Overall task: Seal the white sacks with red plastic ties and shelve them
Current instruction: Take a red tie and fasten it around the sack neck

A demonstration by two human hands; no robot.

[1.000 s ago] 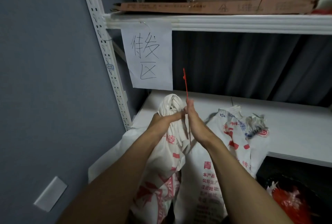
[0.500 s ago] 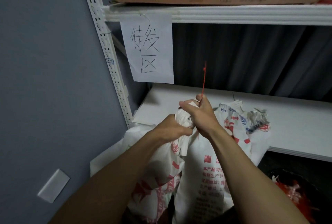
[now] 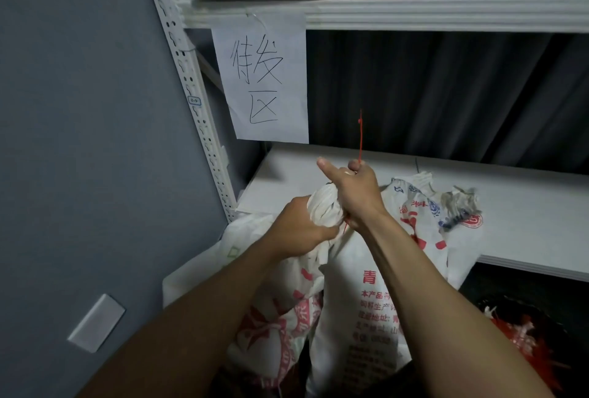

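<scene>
White sack (image 3: 322, 211) leans at front edge of lower shelf (image 3: 526, 212), neck bunched. L hand (image 3: 298, 232) grips neck; R hand (image 3: 358, 196) curls round it, pinching red tie (image 3: 360, 139), tail upright, index finger out. Tie prob. loops the neck. Open board lies right of second sack (image 3: 427, 216). Paper sign (image 3: 264, 78): 待发区.

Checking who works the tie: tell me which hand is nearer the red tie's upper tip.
Right. The right hand holds the red tie, whose tip sticks up just above it; the left hand grips the sack neck lower and to the left.
</scene>
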